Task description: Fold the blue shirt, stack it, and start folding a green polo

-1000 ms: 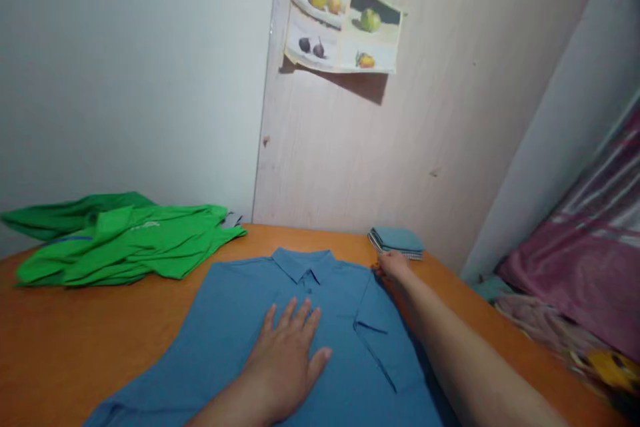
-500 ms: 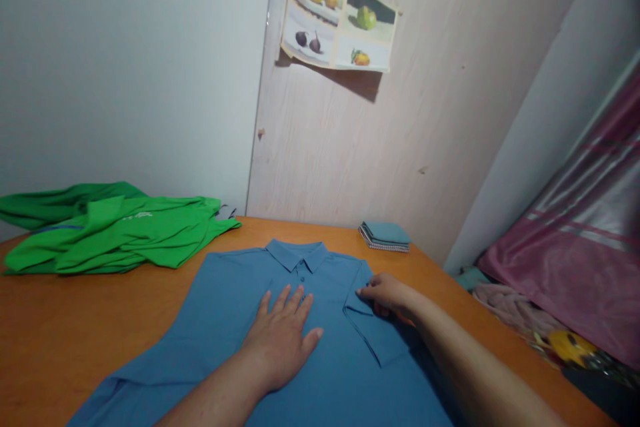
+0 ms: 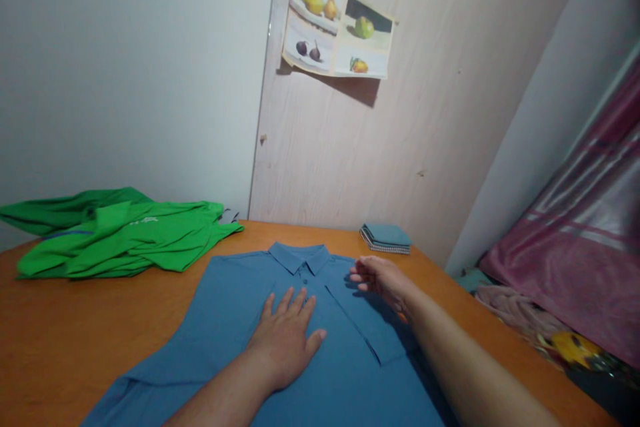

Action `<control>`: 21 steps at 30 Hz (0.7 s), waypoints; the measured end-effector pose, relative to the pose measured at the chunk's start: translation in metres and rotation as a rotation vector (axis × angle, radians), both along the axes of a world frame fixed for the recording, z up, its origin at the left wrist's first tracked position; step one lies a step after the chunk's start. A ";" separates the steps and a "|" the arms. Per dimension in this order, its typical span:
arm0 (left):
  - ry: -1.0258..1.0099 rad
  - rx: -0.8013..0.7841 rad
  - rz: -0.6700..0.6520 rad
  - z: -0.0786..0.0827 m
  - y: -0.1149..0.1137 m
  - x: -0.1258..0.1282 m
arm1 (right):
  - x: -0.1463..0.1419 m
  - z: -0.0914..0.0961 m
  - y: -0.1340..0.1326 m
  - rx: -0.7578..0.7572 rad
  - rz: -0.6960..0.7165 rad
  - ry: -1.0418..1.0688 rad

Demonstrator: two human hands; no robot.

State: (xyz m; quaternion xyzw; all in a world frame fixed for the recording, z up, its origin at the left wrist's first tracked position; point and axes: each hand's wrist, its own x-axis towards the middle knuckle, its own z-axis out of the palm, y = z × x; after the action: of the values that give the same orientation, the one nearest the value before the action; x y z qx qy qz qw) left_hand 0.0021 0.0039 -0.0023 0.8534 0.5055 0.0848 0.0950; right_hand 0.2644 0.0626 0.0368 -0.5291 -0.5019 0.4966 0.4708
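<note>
Blue shirt (image 3: 225, 320) lies on the table (image 3: 75, 347). Left hand (image 3: 287, 340), open and flat, anchors the chest; right hand (image 3: 377, 278), loosely open, should smooth the folded sleeve squarely.

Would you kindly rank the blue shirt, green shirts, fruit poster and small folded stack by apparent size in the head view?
Largest: blue shirt (nearest the camera)
green shirts
fruit poster
Smallest: folded stack

A room in a home, probably a bedroom. An orange wooden table (image 3: 60, 320) stands against a plain white wall (image 3: 130, 73); a paper fruit picture (image 3: 337, 33) is stuck to a pale wood-grain panel (image 3: 425, 113). Shirts lie on the table, and a maroon curtain (image 3: 575, 247) hangs at right.
</note>
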 end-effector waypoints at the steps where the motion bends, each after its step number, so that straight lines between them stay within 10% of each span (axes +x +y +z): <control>1: 0.001 0.004 0.001 -0.001 0.000 0.000 | 0.004 0.001 -0.002 0.018 -0.041 0.040; 13: 0.013 0.030 -0.006 -0.006 0.006 0.000 | 0.051 0.005 -0.063 0.160 -0.328 -0.289; 21: 0.006 0.035 -0.009 -0.005 0.007 0.000 | 0.092 -0.034 -0.103 0.248 -0.392 -0.709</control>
State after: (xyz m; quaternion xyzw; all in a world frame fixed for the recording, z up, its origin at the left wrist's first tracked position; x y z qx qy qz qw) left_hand 0.0023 0.0110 -0.0074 0.8575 0.5003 0.0905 0.0789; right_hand 0.3568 -0.0400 0.0032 -0.6921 -0.5784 0.1207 0.4146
